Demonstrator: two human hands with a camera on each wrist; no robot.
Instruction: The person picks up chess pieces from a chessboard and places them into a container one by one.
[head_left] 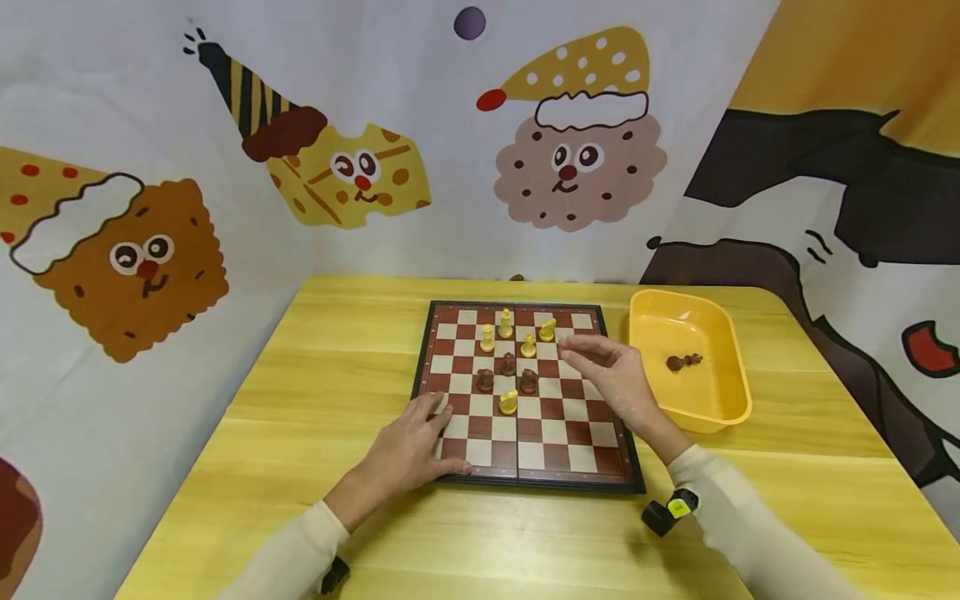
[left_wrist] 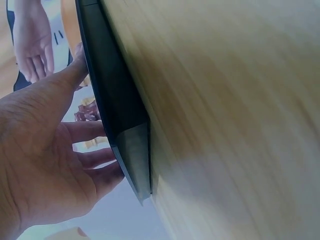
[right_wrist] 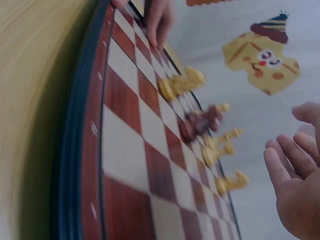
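A red-and-white chessboard (head_left: 551,457) with a dark rim lies on the table. My left hand (head_left: 405,442) rests on its near left corner, fingers spread; the left wrist view shows the thumb and fingertips at the board's edge (left_wrist: 131,135). Over the board's right side hovers my right hand (head_left: 618,379), its fingers loosely bent and holding nothing. Closest to those fingertips is a yellow knight (head_left: 547,330). Several yellow pieces stand around it, including a pawn-like one (head_left: 528,346). Three dark brown pieces (head_left: 508,364) are grouped mid-board, with another yellow knight (head_left: 508,402) in front of them.
Right of the board sits a yellow plastic tray (head_left: 738,392) with dark chess pieces (head_left: 684,362) lying in it. The wooden table (head_left: 300,367) backs onto a white cloth (head_left: 420,250) printed with cartoon food.
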